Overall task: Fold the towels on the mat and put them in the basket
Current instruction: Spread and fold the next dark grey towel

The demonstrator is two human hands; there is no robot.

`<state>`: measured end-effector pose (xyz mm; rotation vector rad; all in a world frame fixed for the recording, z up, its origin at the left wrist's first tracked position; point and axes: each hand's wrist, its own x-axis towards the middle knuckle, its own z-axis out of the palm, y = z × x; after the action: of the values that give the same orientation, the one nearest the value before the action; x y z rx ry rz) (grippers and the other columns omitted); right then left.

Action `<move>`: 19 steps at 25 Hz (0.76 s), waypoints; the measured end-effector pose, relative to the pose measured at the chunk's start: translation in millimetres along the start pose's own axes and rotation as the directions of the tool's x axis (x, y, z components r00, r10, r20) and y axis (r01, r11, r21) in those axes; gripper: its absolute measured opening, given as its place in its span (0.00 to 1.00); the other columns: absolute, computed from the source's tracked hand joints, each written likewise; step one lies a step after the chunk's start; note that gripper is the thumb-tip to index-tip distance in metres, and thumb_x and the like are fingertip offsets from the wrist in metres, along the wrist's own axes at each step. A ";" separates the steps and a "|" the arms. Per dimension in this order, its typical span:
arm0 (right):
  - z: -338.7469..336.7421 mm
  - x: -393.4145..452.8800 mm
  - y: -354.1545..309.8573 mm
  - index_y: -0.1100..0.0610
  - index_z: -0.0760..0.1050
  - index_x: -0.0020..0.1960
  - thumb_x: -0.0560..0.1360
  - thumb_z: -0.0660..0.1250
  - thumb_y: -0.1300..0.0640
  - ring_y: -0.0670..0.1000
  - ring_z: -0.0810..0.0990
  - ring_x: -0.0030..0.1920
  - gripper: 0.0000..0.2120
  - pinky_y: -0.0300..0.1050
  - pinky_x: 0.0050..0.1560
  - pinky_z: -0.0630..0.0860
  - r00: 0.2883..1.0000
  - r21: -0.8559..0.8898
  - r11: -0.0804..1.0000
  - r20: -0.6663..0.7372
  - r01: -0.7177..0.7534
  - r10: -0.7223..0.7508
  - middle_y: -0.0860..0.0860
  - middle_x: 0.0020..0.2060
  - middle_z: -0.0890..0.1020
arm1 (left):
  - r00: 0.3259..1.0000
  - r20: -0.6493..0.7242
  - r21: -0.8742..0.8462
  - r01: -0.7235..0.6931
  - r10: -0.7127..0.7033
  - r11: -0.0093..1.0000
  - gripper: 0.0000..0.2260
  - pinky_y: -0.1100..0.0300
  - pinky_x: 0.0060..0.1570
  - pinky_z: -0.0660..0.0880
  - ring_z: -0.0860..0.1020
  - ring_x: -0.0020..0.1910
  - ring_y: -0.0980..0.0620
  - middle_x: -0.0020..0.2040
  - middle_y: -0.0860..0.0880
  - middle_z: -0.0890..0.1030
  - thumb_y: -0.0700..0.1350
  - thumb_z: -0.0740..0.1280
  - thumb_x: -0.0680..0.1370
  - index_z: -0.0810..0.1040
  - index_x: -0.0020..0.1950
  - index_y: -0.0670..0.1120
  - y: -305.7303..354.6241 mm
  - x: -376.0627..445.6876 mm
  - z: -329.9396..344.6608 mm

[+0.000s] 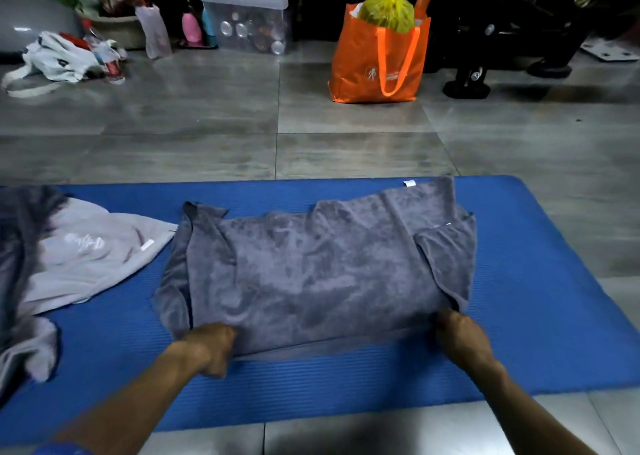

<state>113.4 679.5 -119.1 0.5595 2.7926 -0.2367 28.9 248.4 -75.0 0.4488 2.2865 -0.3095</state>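
Both hands grip the near edge of a grey towel (322, 274) spread mid-mat (554, 316): left hand (211, 349) at 7 o'clock, right hand (460, 338) at 5 o'clock, fingers clenched on fabric, apparently to fold it away.

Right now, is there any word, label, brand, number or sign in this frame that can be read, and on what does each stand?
Nothing can be read for certain.
Orange bag: white walking-figure logo with lettering beside it, too blurred to read.
Light grey cloth: white script print, blurred; its small white tag shows no legible text.
Grey towel: white tag at the far edge, no legible text.
Bottle beside the white bag: red label, too small to read.
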 end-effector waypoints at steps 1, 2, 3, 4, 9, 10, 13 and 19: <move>6.4 -5.1 0.4 0.56 0.75 0.57 0.75 0.63 0.56 0.63 0.79 0.53 0.12 0.54 0.50 0.75 1.000 0.045 0.999 0.021 0.008 -0.009 0.58 0.55 0.79 | 1.000 -0.015 0.037 -0.002 0.003 0.999 0.24 0.58 0.57 0.73 0.74 0.64 0.48 0.67 0.48 0.72 0.47 0.69 0.75 0.68 0.69 0.47 5.8 -0.1 5.7; 9.9 -9.5 0.3 0.56 0.75 0.58 0.74 0.64 0.56 0.63 0.78 0.54 0.13 0.54 0.50 0.76 0.999 0.071 0.997 0.029 0.021 -0.023 0.58 0.57 0.76 | 0.998 -0.055 0.063 -0.008 0.012 0.998 0.28 0.57 0.60 0.72 0.71 0.67 0.47 0.70 0.47 0.68 0.49 0.69 0.75 0.64 0.73 0.47 11.2 -1.9 10.3; 12.4 -12.1 0.7 0.55 0.74 0.60 0.73 0.65 0.56 0.63 0.76 0.54 0.15 0.54 0.50 0.76 0.999 0.072 0.997 0.038 0.033 -0.036 0.57 0.58 0.74 | 0.996 -0.087 0.078 -0.028 0.034 0.997 0.31 0.56 0.63 0.70 0.68 0.70 0.46 0.73 0.46 0.64 0.50 0.68 0.75 0.60 0.75 0.47 15.7 -1.6 16.7; 13.9 -15.4 0.3 0.55 0.73 0.62 0.73 0.66 0.56 0.63 0.75 0.54 0.17 0.54 0.50 0.75 0.998 0.065 0.997 0.046 0.038 -0.041 0.56 0.59 0.73 | 0.991 -0.114 0.085 -0.062 0.072 0.994 0.35 0.53 0.66 0.69 0.65 0.72 0.45 0.75 0.45 0.60 0.51 0.69 0.75 0.56 0.77 0.48 20.1 -2.4 23.5; 25.6 -32.8 4.9 0.54 0.70 0.68 0.71 0.70 0.50 0.62 0.73 0.56 0.27 0.54 0.51 0.75 0.995 0.049 0.994 0.017 0.093 -0.094 0.55 0.59 0.73 | 0.967 -0.172 0.105 -0.174 0.190 0.979 0.38 0.51 0.66 0.70 0.62 0.72 0.44 0.75 0.46 0.56 0.53 0.69 0.73 0.54 0.78 0.49 33.6 -7.5 43.5; 27.1 -37.2 5.9 0.54 0.71 0.67 0.70 0.71 0.50 0.62 0.74 0.55 0.27 0.54 0.49 0.75 0.995 0.041 0.994 0.015 0.096 -0.097 0.55 0.57 0.73 | 0.966 -0.168 0.110 -0.178 0.195 0.978 0.37 0.52 0.67 0.70 0.63 0.71 0.44 0.74 0.46 0.58 0.52 0.69 0.73 0.55 0.78 0.49 32.9 -6.5 43.1; 35.2 -52.7 8.7 0.55 0.74 0.62 0.66 0.74 0.52 0.63 0.76 0.49 0.25 0.54 0.42 0.75 0.995 0.037 0.994 -0.016 0.102 -0.101 0.56 0.52 0.76 | 0.966 -0.148 0.122 -0.196 0.213 0.973 0.32 0.54 0.69 0.67 0.66 0.70 0.45 0.74 0.47 0.61 0.49 0.68 0.75 0.59 0.77 0.49 28.1 -7.1 43.2; 35.6 -40.6 26.8 0.55 0.75 0.55 0.70 0.71 0.59 0.63 0.77 0.44 0.15 0.54 0.32 0.74 0.988 0.088 0.991 -0.127 0.105 -0.093 0.56 0.52 0.76 | 0.964 -0.261 -0.036 -0.054 0.042 0.998 0.19 0.59 0.61 0.72 0.74 0.63 0.50 0.67 0.50 0.75 0.46 0.63 0.78 0.71 0.70 0.50 -2.3 -6.9 43.6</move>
<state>168.6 682.1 -143.2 0.4724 2.9450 -0.3695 60.7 229.3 -99.1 0.5499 2.5281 -0.1854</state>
